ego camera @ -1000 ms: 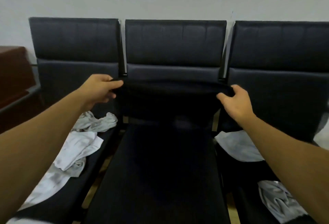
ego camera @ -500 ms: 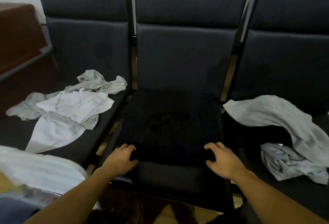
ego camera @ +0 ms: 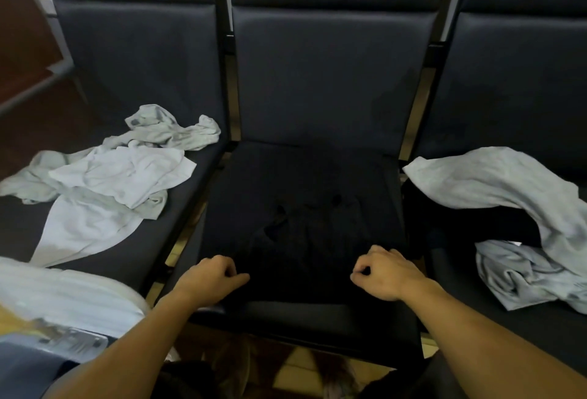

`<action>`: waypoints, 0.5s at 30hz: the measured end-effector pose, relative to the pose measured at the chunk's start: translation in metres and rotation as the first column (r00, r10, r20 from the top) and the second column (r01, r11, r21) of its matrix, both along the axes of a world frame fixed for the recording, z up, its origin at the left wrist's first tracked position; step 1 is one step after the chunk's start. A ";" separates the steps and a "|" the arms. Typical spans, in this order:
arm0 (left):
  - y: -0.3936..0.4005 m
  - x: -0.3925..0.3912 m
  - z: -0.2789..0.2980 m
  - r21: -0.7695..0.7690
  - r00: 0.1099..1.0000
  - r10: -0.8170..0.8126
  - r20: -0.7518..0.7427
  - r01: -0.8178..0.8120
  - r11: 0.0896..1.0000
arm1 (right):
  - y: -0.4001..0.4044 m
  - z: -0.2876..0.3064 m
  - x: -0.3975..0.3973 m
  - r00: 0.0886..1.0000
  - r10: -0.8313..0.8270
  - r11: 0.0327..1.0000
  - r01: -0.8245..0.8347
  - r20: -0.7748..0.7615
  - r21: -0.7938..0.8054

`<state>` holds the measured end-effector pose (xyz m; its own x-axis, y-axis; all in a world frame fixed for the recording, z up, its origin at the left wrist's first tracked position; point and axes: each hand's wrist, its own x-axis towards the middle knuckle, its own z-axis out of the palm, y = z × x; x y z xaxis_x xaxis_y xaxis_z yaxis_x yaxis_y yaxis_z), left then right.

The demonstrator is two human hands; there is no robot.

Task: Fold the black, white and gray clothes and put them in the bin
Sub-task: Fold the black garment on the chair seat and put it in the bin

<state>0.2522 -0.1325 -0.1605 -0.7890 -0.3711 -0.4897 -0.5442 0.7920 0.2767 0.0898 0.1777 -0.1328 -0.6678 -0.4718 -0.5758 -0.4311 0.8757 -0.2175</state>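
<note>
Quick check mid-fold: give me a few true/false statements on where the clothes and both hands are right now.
1. The black garment lies spread on the middle seat. True.
2. Both hands are raised above the chair backs. False: left hand and right hand grip the garment's near edge.
3. White clothes lie on the left seat. True.
4. The right seat is bare. False: gray clothes lie there.

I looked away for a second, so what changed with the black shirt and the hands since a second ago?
The black garment, held up by both hands a second ago, now lies flat on the middle seat. The left hand and right hand came down to its near edge, fingers curled on the fabric. The light clothes on the left seat and right seat stayed put.
</note>
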 end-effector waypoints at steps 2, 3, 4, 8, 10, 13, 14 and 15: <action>0.002 -0.001 0.001 -0.037 1.000 -0.023 0.009 0.023 0.999 | 0.001 0.002 0.000 1.000 -0.001 1.000 0.000 0.003 0.029; 0.003 -0.001 0.001 -0.055 0.999 -0.038 0.007 0.038 0.998 | 0.002 0.003 0.001 1.000 0.002 0.999 -0.002 -0.002 0.040; 0.006 -0.002 0.002 -0.076 0.999 -0.049 -0.005 0.049 0.996 | 0.003 0.001 -0.001 1.000 -0.005 0.999 0.005 -0.010 0.039; 0.015 -0.021 0.011 -0.150 0.986 -0.025 -0.162 0.001 0.989 | 0.007 -0.006 -0.009 0.993 -0.062 0.994 0.053 -0.102 -0.091; 0.018 -0.037 0.015 -0.147 0.971 0.002 -0.240 -0.038 0.988 | 0.003 -0.007 -0.015 0.983 -0.121 0.979 0.096 -0.136 -0.181; 0.021 -0.063 0.012 -0.124 0.956 0.002 -0.292 -0.040 0.992 | -0.009 -0.007 -0.023 0.969 -0.193 0.951 0.148 -0.150 -0.271; 0.021 -0.071 0.009 -0.111 0.963 -0.004 -0.271 -0.027 0.993 | -0.012 -0.009 -0.026 0.965 -0.216 0.942 0.166 -0.148 -0.293; 0.022 -0.078 0.006 -0.097 0.973 -0.015 -0.231 -0.008 0.995 | -0.016 -0.010 -0.028 0.962 -0.230 0.934 0.174 -0.151 -0.312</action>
<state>0.1745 -0.1105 -0.1541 -0.8780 -0.4047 -0.2556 -0.4716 0.8227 0.3173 0.0623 0.1614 -0.1427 -0.8465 -0.4449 -0.2924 -0.3083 0.8575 -0.4119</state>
